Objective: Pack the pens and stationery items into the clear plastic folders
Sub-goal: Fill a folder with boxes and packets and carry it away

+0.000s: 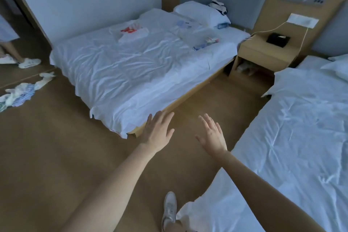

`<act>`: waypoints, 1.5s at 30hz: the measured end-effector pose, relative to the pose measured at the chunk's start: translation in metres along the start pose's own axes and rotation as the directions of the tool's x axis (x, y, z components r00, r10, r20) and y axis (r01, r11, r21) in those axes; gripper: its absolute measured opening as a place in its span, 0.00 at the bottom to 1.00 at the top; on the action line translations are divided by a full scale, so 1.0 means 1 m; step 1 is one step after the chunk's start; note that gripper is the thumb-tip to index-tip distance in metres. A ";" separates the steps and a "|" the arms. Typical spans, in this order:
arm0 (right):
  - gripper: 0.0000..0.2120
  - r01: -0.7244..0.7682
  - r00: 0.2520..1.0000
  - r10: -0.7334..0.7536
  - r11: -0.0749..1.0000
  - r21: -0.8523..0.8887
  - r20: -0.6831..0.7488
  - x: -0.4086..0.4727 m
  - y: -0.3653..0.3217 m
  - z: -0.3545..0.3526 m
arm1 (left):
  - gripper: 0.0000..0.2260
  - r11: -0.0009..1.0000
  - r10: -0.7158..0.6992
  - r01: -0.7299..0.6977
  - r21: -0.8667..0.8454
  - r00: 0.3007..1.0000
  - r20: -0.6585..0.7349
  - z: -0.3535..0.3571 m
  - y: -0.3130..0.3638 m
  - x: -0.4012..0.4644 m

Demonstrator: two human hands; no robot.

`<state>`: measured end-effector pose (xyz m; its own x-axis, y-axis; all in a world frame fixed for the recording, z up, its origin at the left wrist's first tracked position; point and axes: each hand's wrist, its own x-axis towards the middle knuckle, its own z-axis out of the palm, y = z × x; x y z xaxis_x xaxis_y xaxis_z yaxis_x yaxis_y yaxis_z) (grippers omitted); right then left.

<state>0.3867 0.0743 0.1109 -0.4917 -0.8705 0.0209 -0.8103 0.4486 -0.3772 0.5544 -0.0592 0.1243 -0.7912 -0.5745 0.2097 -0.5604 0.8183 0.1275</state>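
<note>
Hands: left (157,133) and right (212,134) spread, holding nothing, reaching ahead.
Pens (211,40): on bed (131,73), well beyond reach.

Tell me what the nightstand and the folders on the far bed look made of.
Nightstand: probably wood or laminate, matte tan, flat even panels. Folders: likely thin clear plastic; the sheet and coloured items show through, though blur leaves detail uncertain.
</note>
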 end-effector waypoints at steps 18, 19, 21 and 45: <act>0.33 -0.312 0.944 0.319 0.946 0.082 -0.089 0.316 0.146 -0.052 | 0.24 0.945 0.326 -0.325 -0.033 0.943 0.064 0.096 -0.011 0.418; 0.33 -0.315 0.942 0.321 0.946 0.074 -0.096 0.338 0.154 -0.055 | 0.24 0.941 0.337 -0.335 -0.044 0.940 0.052 0.104 -0.011 0.444; 0.33 -0.322 0.936 0.327 0.945 0.058 -0.128 0.382 0.171 -0.060 | 0.24 0.938 0.342 -0.340 -0.065 0.939 0.036 0.120 -0.015 0.496; 0.33 -0.249 0.968 0.250 0.967 0.060 -0.020 0.857 0.431 -0.150 | 0.27 0.982 0.165 -0.176 0.067 0.976 0.144 0.245 -0.001 0.987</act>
<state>-0.4315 -0.4484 0.1050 -0.6851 -0.7264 -0.0553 -0.6420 0.6379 -0.4254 -0.2865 -0.6312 0.0935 -0.8999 -0.4275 0.0861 -0.4272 0.9039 0.0229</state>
